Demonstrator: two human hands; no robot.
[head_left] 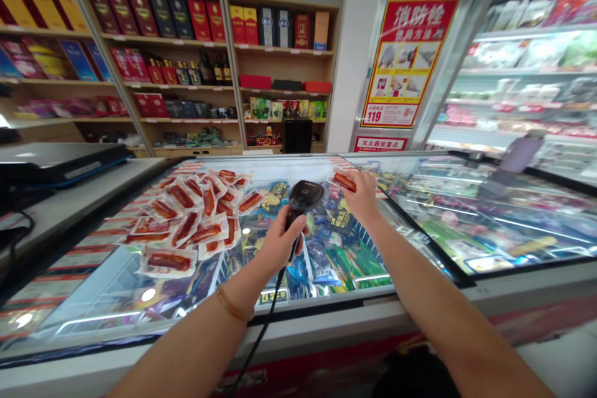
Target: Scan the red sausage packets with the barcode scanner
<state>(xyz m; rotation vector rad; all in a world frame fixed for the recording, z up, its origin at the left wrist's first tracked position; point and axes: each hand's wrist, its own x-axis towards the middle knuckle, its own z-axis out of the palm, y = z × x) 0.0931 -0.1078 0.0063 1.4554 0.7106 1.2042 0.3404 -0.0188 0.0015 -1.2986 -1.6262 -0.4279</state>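
My left hand (pixel 283 237) is wrapped round the handle of a black barcode scanner (pixel 305 194), its head tilted up over the freezer glass. A black cord (pixel 270 314) runs from it down past the freezer's front edge. Farther right, my right hand (pixel 362 196) grips a vacuum-packed sausage (pixel 344 181) near the back of the glass. To the left of the scanner lies a loose pile of similar sausage packs (pixel 186 217), some overlapping. One pack (pixel 168 260) rests at the pile's near edge.
Under the glass lid sit several bagged frozen goods (pixel 349 261). A scale-like device (pixel 60 161) stands at left. A purple bottle (pixel 521 152) is on the right-hand freezer. Behind are shelves of boxes (pixel 161 15), a red poster (pixel 410 62) and a refrigerated display (pixel 527 68).
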